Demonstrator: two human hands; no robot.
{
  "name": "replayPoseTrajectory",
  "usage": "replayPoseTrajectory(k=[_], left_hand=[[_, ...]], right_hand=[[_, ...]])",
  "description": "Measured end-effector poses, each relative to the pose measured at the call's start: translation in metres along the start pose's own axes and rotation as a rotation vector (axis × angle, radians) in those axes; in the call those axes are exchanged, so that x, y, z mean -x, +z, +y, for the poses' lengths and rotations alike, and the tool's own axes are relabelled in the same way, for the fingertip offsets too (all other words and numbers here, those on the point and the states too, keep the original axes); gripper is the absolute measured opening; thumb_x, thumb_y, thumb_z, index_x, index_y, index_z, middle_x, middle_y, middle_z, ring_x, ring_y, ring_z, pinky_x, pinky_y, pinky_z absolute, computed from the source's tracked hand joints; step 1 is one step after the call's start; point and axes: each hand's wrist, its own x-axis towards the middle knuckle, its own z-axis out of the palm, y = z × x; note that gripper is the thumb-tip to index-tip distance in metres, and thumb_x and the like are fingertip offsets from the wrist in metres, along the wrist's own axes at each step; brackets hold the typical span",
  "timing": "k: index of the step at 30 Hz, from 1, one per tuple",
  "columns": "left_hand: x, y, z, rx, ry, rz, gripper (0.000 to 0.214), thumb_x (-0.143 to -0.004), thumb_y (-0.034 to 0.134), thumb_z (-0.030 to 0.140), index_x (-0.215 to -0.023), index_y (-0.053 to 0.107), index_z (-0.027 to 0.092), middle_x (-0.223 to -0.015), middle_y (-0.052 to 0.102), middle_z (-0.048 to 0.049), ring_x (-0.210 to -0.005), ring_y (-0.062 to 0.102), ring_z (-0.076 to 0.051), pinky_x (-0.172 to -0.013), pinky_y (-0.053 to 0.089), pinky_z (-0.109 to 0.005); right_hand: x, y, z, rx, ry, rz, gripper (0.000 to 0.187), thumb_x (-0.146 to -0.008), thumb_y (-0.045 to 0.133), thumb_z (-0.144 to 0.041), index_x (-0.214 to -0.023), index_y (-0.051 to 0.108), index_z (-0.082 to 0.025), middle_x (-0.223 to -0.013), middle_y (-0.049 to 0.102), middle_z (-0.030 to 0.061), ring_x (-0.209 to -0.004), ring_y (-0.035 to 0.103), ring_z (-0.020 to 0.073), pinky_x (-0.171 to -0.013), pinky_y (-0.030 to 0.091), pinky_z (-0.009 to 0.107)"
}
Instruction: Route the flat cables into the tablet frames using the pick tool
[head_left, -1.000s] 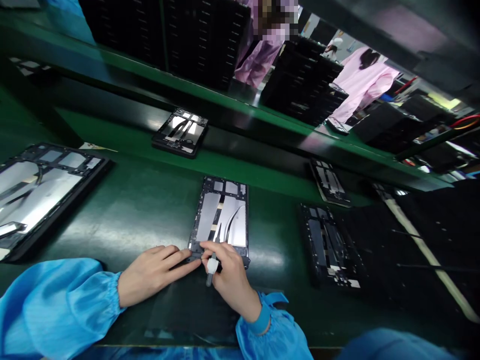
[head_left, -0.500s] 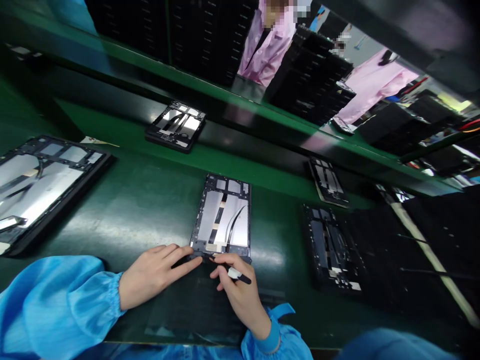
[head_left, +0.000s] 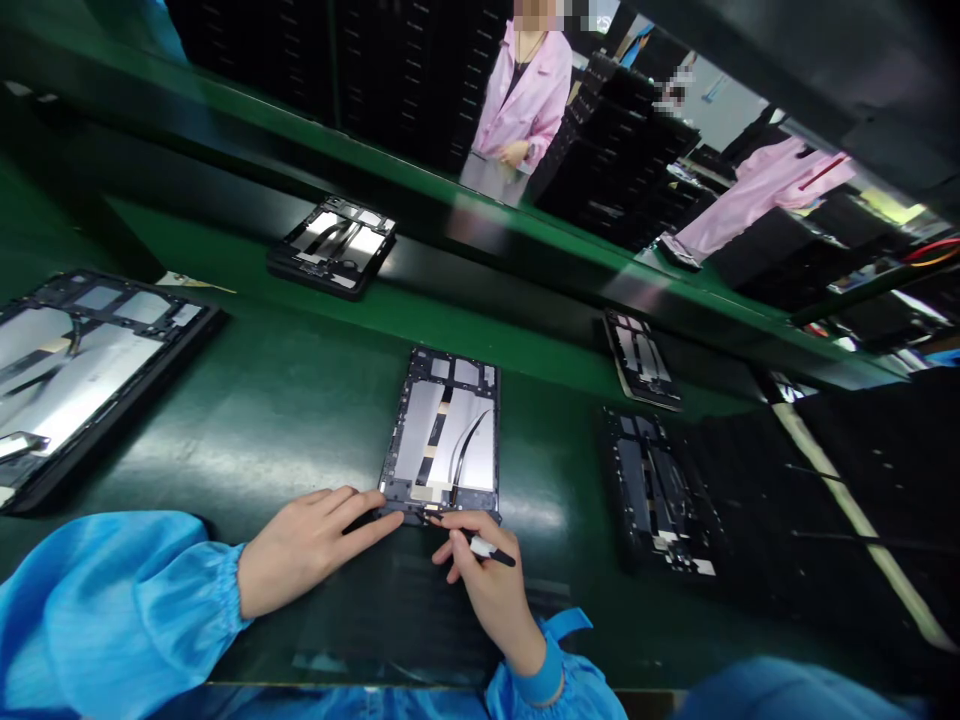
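Tablet (head_left: 469, 440) lies just beyond the right grip (head_left: 489, 580)

The person wears bright sky-blue workwear with a slight sheen. The left sleeve (head_left: 135, 600) is full and loose, creased in soft folds, and narrows to a cuff (head_left: 232, 588) gathered into small puckers with a ruffled edge. The right sleeve (head_left: 566, 695) is the same blue, also wrinkled. Around the right wrist runs a flat, smooth blue band (head_left: 545, 680), with a loose tab (head_left: 568, 622) jutting out from it. Left hand (head_left: 307, 548) and right hand (head_left: 491, 590) are both bare. More blue cloth (head_left: 352, 703), rumpled, shows along the lower edge between the sleeves.
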Motion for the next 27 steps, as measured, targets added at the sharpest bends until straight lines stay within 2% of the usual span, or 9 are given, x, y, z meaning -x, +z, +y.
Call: replayPoseTrajectory(k=[3,6,12,18,22,25,27], left_hand=[[0.000,-0.001,-0.001,-0.004,0.014,0.003,0.047,-0.100,0.033,0.006,-0.139,0.052,0.024,-0.121,0.065,-0.0086,-0.093,0.061,-0.021,-0.081,0.052,-0.031],[0.003,-0.002,-0.004,0.011,0.036,0.027,0.046,-0.101,0.033,0.006,-0.140,0.051,0.023,-0.123,0.065,-0.0084,-0.096,0.062,-0.020,-0.083,0.052,-0.030],[0.005,-0.002,-0.009,0.044,0.067,0.122,0.040,-0.106,0.029,0.011,-0.133,0.057,0.022,-0.121,0.068,-0.0083,-0.092,0.064,-0.019,-0.079,0.052,-0.030],[-0.002,-0.007,-0.008,0.036,0.067,0.090,0.039,-0.110,0.025,0.017,-0.131,0.057,0.022,-0.117,0.069,-0.0074,-0.090,0.065,-0.018,-0.077,0.052,-0.029],[0.000,-0.013,-0.007,0.056,0.047,0.098,0.035,-0.108,0.032,0.014,-0.131,0.058,0.021,-0.121,0.069,-0.0073,-0.097,0.064,-0.020,-0.081,0.051,-0.030],[0.012,-0.021,0.000,0.159,0.060,0.154,0.028,-0.107,0.040,0.014,-0.125,0.061,0.015,-0.117,0.072,-0.0089,-0.103,0.063,-0.020,-0.085,0.048,-0.032],[0.023,-0.026,0.008,0.257,0.100,0.131,0.027,-0.107,0.042,0.016,-0.120,0.065,0.016,-0.115,0.073,-0.0078,-0.107,0.062,-0.020,-0.088,0.047,-0.032]], right_hand=[[0.003,-0.006,0.005,0.000,0.030,0.034,0.030,-0.097,0.062,-0.048,-0.094,0.075,-0.021,-0.064,0.072,0.0019,-0.044,0.064,0.0134,-0.042,0.057,0.022],[0.005,-0.009,0.008,-0.015,0.031,0.045,0.029,-0.099,0.061,-0.046,-0.097,0.074,-0.020,-0.070,0.074,0.0037,-0.045,0.065,0.0129,-0.042,0.056,0.021],[0.002,0.002,-0.002,0.012,-0.101,-0.120,0.017,-0.099,0.061,-0.031,-0.105,0.075,-0.024,-0.101,0.077,0.0074,-0.067,0.076,0.0168,-0.053,0.062,0.024],[-0.003,0.003,-0.011,0.094,-0.161,-0.198,0.017,-0.098,0.059,-0.022,-0.105,0.074,-0.025,-0.103,0.075,0.0053,-0.074,0.075,0.0166,-0.068,0.064,0.028],[-0.002,0.000,-0.013,0.068,-0.046,-0.207,0.014,-0.097,0.063,-0.028,-0.106,0.073,-0.024,-0.091,0.074,0.0033,-0.066,0.072,0.0147,-0.059,0.062,0.024],[0.004,0.001,-0.009,-0.033,0.095,-0.167,0.016,-0.093,0.067,-0.035,-0.102,0.072,-0.022,-0.089,0.074,0.0039,-0.060,0.070,0.0138,-0.048,0.057,0.021],[0.010,0.003,-0.006,-0.080,0.175,-0.181,0.019,-0.092,0.068,-0.038,-0.098,0.071,-0.020,-0.085,0.074,0.0041,-0.057,0.068,0.0135,-0.046,0.055,0.020]])
